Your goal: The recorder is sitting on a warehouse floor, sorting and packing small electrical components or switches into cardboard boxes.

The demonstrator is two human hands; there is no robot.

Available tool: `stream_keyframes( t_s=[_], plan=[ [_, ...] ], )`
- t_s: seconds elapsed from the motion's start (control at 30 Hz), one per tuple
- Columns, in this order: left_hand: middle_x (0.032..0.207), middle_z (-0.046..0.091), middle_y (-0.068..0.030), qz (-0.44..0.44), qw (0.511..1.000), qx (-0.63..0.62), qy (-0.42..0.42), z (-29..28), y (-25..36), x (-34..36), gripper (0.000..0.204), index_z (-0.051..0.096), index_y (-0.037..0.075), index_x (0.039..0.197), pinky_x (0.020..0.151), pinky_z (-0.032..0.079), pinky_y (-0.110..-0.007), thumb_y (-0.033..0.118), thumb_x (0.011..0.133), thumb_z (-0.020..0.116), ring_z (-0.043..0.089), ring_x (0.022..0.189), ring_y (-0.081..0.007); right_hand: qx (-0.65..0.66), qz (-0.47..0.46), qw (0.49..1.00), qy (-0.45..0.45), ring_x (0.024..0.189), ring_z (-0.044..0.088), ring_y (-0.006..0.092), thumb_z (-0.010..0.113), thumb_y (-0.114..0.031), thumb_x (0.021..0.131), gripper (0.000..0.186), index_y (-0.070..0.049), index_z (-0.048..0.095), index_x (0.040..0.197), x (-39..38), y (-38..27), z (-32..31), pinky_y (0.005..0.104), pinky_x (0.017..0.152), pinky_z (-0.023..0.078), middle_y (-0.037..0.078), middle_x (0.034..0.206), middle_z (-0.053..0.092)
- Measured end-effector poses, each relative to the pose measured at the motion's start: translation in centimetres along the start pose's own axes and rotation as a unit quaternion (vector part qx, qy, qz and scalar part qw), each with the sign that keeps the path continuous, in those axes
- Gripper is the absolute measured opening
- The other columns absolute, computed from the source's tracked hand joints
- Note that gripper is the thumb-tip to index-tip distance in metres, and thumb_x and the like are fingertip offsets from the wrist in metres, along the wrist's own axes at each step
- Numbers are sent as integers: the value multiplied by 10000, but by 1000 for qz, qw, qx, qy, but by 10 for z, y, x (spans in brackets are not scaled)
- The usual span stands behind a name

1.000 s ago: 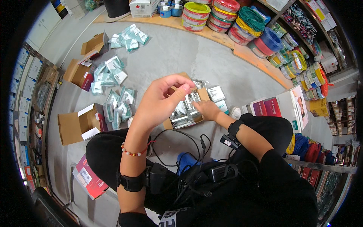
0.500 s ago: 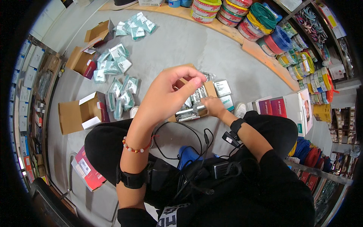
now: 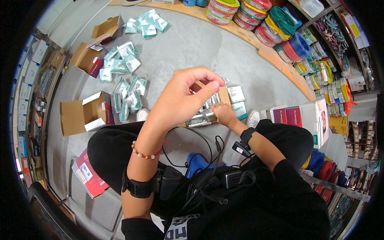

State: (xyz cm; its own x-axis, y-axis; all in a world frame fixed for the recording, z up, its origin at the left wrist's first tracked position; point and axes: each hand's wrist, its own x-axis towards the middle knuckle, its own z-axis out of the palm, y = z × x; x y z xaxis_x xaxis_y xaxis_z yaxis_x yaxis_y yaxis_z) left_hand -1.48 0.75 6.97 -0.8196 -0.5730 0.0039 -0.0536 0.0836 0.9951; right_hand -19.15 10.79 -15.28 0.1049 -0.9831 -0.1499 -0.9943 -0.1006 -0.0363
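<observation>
grey concrete floor [image 3: 188, 40] fills the middle of a storeroom, with coils of wire [image 3: 223, 12] along the wall from twelve to two o'clock. taking the open carton [image 3: 224, 95] just ahead of the person as the clock's centre, clear-bagged silvery parts [image 3: 199, 121] lie inside it. the right hand [image 3: 225, 115] comes in from four o'clock, its bent fingertips down among those parts; whether they have hold of one, i cannot tell. the left hand [image 3: 186, 94] is raised at nine to ten o'clock, forefinger curled and thumb tip close to it, hiding part of the carton; i cannot tell if anything is pinched there. two white-and-green boxes [image 3: 236, 94] sit at three o'clock, and teal packets [image 3: 130, 98] lie in heaps from nine to eleven.
</observation>
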Motion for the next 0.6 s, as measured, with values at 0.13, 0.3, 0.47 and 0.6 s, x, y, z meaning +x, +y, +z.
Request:
stream_keyframes(
  t_s=[0.13,0.3,0.47,0.6],
  plan=[
    [732,512,7,-7,1000,-8,-7,0,-3,0,153,534,12,849,632,362,-178,134,788,465,434,671,-47,64,-2,998,30,744,500,261,596,-48,531,287,-64,489,796,0,3,5,348,630,413,88,776,518],
    [723,512,10,-10,1000,-10,-1,1,-3,-1,150,537,9,846,627,359,-174,126,787,465,430,666,-43,159,-8,983,94,784,467,259,587,-34,546,280,-80,492,806,-2,13,20,350,674,377,79,805,493],
    [723,514,8,-62,998,-23,-7,4,-5,-1,143,538,9,846,640,365,-179,113,786,461,440,682,-45,157,42,981,107,862,402,250,602,-51,541,318,-75,485,835,-7,5,32,358,739,305,70,857,433],
    [674,515,24,-24,999,-36,19,3,-10,-1,144,553,20,818,513,357,-167,139,765,491,397,533,-24,78,34,990,109,873,403,232,610,-155,542,407,-71,441,902,-8,0,23,347,773,272,68,872,431]
  ],
)
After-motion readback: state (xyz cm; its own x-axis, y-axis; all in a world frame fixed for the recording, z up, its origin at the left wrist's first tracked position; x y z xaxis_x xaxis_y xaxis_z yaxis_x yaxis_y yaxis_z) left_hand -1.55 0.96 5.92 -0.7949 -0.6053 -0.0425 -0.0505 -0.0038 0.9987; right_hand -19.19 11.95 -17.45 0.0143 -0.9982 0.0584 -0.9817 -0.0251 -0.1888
